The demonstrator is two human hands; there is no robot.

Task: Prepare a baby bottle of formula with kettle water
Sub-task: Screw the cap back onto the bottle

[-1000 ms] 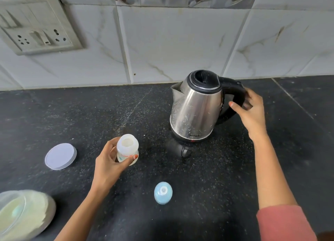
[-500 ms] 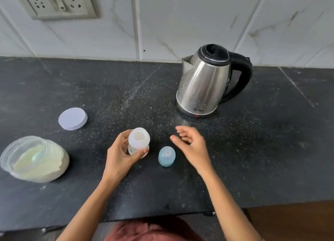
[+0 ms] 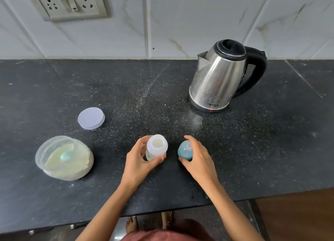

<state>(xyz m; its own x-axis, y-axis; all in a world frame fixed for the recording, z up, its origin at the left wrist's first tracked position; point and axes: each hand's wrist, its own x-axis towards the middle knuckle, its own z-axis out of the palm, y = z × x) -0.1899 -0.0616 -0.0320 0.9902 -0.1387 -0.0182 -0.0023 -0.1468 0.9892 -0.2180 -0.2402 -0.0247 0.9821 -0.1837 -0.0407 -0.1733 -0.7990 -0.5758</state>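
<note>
Blue teat cap [image 3: 185, 150] sits under the right hand [image 3: 198, 159], grip closing on it; left hand [image 3: 139, 161] clamps the open bottle [image 3: 156, 148]. Capping looks next.

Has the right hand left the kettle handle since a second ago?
Yes. The right hand has come away from the kettle, toward the counter's near edge, and now closes over the blue cap.

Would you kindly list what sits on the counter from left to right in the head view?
Open powder jar → loose jar lid → left hand → baby bottle → blue bottle cap → right hand → kettle.
</note>
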